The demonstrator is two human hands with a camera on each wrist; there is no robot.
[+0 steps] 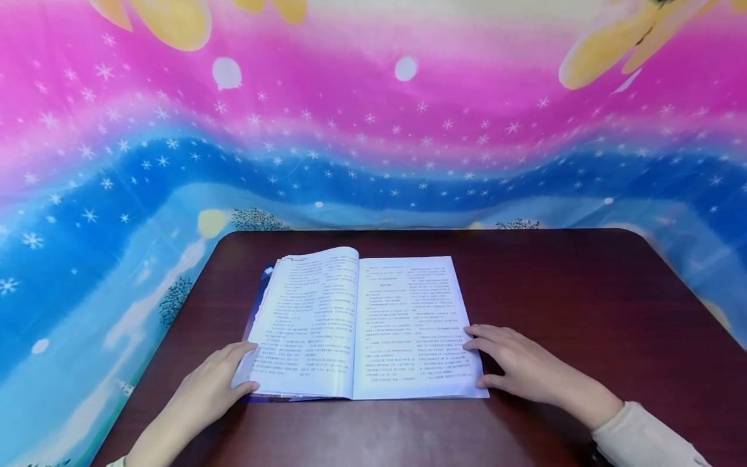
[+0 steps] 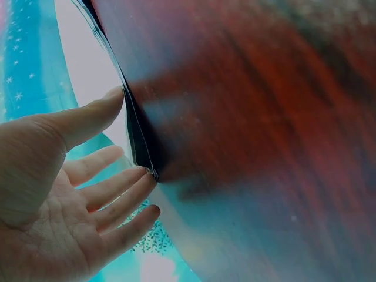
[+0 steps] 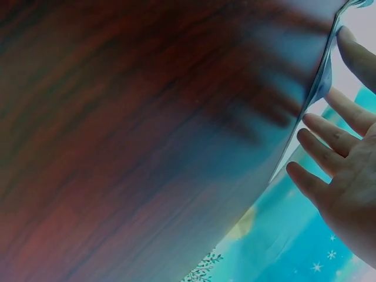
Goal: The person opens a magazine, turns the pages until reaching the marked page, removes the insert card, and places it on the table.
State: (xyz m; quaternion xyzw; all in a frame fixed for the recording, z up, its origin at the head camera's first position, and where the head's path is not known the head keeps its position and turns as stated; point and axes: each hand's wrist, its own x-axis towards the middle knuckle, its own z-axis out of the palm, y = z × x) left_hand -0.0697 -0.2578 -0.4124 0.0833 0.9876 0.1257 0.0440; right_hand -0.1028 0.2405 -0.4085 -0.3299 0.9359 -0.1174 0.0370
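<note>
An open magazine [image 1: 403, 324] with dense columns of print lies on the dark wooden table, its left pages curving up toward the fold. My left hand [image 1: 207, 386] is at its lower left edge, thumb and fingertips on the page margin. In the left wrist view the fingers of the left hand [image 2: 70, 194] are spread and fairly straight along the pages' edge. At the lower right edge, my right hand [image 1: 525, 363] touches the margin with its fingertips and thumb. The right wrist view shows the right hand [image 3: 352, 158] with its fingers extended beside the thin page edge.
The brown table [image 1: 583, 292] has rounded far corners and a glossy top. Behind and beside it hangs a pink and blue cloth [image 1: 350, 130] with snowflakes. A dark blue cover edge [image 1: 260, 285] shows under the left pages.
</note>
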